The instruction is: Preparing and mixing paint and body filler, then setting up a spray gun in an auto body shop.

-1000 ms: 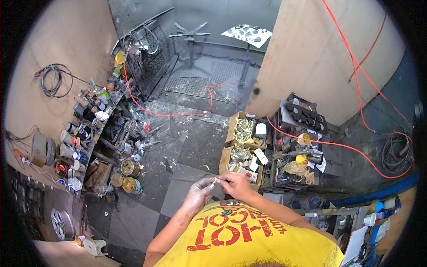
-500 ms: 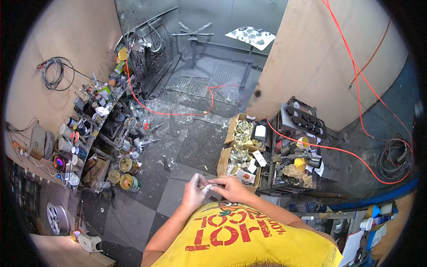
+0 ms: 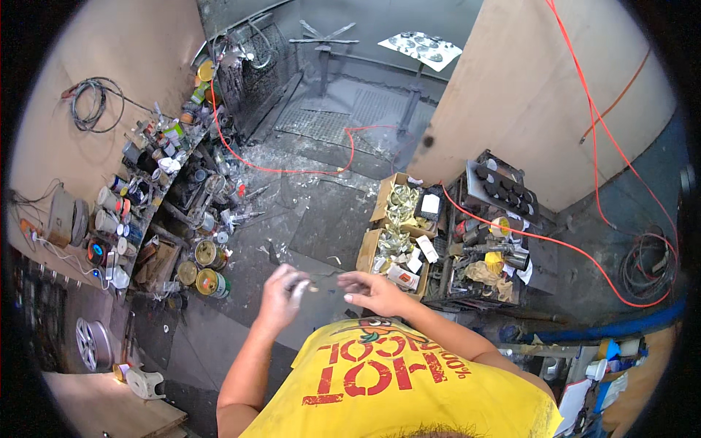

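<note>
My left hand [image 3: 285, 292], pale with grey smudges, pinches a small tan or pale item [image 3: 312, 287] too small to name, held out at chest height over the dark floor. To its right, my right hand [image 3: 365, 290] is apart from it, fingers loosely extended with nothing visible between them. Below both hands is the front of a yellow shirt [image 3: 394, 372]. Just beyond my right hand, two cardboard boxes [image 3: 365, 250] hold crumpled pale material and small white packets.
A crowded shelf of cans [image 3: 128, 244] lines the left, with tins [image 3: 210, 254] on the floor. A cart [image 3: 475, 292] with black parts and an orange hose [image 3: 555, 241] are at the right. A sprayed booth [image 3: 328, 109] is behind, and a wheel rim [image 3: 93, 343] lies lower left.
My hands, together earlier, have separated: the left moved left and up with the small item, the right opened slightly and stayed at the right. The view has shifted a little.
</note>
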`<state>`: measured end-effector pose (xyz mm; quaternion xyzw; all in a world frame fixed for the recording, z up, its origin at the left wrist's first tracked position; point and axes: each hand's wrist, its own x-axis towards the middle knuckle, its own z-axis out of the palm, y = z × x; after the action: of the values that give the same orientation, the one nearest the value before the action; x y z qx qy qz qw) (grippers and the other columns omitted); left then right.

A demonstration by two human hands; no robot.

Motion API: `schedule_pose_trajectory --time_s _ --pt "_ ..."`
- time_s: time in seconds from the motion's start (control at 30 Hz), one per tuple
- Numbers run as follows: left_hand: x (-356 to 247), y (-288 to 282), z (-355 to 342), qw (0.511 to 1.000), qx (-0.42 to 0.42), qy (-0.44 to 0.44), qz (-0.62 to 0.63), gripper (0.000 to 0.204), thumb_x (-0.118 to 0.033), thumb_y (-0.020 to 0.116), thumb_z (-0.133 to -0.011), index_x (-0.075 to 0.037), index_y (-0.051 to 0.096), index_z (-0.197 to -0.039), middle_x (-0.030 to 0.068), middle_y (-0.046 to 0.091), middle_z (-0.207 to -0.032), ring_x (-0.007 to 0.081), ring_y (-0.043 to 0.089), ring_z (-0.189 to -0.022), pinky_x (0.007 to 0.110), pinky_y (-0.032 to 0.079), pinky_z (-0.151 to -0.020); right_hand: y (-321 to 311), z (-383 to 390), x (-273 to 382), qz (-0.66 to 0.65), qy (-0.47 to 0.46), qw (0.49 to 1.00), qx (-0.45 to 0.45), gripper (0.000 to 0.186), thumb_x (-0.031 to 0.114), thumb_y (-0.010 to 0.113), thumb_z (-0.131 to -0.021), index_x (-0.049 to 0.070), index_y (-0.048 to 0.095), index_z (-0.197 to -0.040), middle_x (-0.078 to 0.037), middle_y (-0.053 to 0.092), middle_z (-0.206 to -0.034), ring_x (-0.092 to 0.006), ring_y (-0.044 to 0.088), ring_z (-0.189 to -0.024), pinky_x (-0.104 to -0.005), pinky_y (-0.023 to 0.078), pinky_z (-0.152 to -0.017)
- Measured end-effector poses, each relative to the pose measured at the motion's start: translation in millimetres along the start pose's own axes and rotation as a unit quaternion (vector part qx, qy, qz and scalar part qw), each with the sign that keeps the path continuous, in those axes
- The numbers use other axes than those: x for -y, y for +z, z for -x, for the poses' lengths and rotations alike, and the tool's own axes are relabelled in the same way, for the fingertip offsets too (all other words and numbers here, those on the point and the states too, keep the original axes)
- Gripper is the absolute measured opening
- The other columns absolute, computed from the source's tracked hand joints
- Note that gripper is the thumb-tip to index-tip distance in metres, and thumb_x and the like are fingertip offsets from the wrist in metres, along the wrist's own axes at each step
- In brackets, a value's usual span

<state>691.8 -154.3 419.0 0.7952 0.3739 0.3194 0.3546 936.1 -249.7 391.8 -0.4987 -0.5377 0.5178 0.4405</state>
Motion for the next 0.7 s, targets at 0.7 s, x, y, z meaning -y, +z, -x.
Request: schedule_pose_trajectory --time_s 0.7 --pt "50 28 -7 0.990 -0.002 -0.135 0.030 0.021 -0.020 0.068 -0.095 0.001 0.067 -0.095 0.0140 0.063 -0.082 0.0287 0.064 -0.079 0.040 0.051 -0.073 -8 -36 -8 0.003 0.137 0.990 0.008 0.024 0.019 0.063 -0.098 0.004 0.068 -0.080 -0.002 0.066 -0.072 -0.0115 0.059 -0.063 -0.0304 0.047 -0.057"
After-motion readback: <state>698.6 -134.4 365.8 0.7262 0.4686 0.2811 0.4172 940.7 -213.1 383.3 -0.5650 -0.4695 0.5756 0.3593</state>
